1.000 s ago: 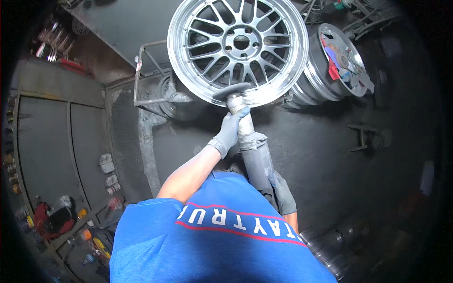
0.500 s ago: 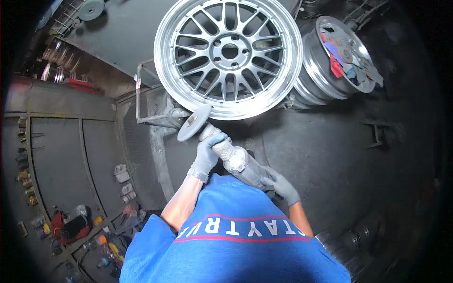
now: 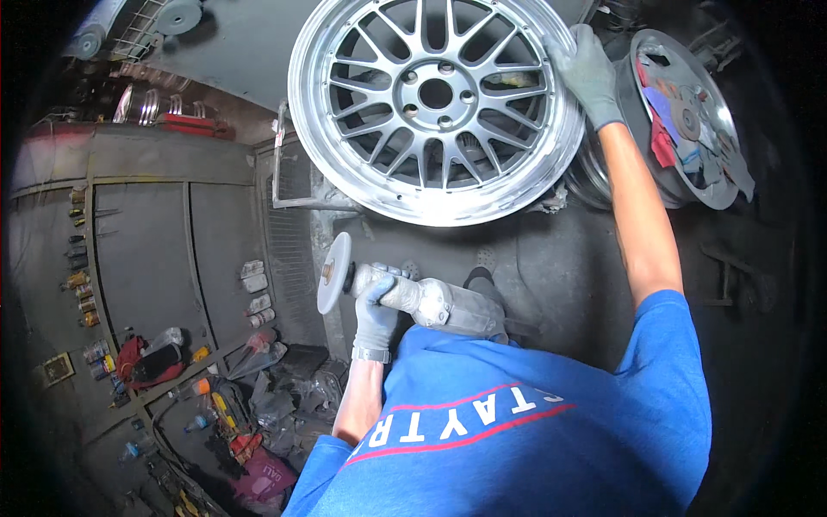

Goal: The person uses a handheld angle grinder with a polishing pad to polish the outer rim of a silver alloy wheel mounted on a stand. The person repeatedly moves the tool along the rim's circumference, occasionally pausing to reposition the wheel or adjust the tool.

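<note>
A silver multi-spoke alloy wheel lies face up ahead of me, its wide lip polished bright. My right hand, in a grey glove, is closed over the right edge of its lip; some fingertips are hidden there. Near my body, my left hand, also gloved, grips the wrapped neck of an angle grinder. The tool lies almost level in front of my shirt, its back end against me. On its head is a round grey disc, turned to the left and apart from the wheel.
Another wheel rim at the right holds sanding pads and scraps. A bent metal frame stands left of the alloy wheel. Wall shelving with bottles and tools lines the left, bags below it. My shoe shows beneath.
My right hand has left the grinder's rear and reached up to the wheel's right edge. The left hand has lowered the grinder, taking its disc away from the lip. The view has shifted.
</note>
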`<state>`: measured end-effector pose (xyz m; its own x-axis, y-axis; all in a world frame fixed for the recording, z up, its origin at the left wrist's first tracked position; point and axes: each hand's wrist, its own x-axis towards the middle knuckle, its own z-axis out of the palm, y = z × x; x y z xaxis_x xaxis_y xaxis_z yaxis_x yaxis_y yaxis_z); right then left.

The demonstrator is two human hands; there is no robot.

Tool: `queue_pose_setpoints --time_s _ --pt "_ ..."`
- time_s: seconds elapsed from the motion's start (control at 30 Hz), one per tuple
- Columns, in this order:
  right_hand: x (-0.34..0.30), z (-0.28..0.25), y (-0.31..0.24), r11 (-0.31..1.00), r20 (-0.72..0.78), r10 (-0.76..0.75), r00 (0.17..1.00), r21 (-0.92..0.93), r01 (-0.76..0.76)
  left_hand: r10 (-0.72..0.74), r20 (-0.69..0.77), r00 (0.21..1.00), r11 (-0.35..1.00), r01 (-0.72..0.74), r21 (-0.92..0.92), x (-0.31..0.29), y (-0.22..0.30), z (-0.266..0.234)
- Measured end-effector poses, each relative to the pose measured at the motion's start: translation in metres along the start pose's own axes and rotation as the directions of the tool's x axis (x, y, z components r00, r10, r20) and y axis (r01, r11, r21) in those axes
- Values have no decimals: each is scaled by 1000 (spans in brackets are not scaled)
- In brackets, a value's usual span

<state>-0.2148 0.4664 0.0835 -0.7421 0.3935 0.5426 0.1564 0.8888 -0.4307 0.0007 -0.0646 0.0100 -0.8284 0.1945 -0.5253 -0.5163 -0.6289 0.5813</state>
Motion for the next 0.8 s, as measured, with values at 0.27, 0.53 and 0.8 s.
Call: queue_pose_setpoints --time_s 0.27,0.53,0.8 --pt "-33 8 -3 984 36 176 984 35 -177 102 -9 995 962 -96 256 10 8 -36" --pt "-186 30 -21 811 -61 564 823 229 -539 -35 144 989 916 -26 401 36 45 -52" --pt "-393 -39 -155 649 867 319 382 94 -755 -241 190 952 938 178 296 50 70 -61"
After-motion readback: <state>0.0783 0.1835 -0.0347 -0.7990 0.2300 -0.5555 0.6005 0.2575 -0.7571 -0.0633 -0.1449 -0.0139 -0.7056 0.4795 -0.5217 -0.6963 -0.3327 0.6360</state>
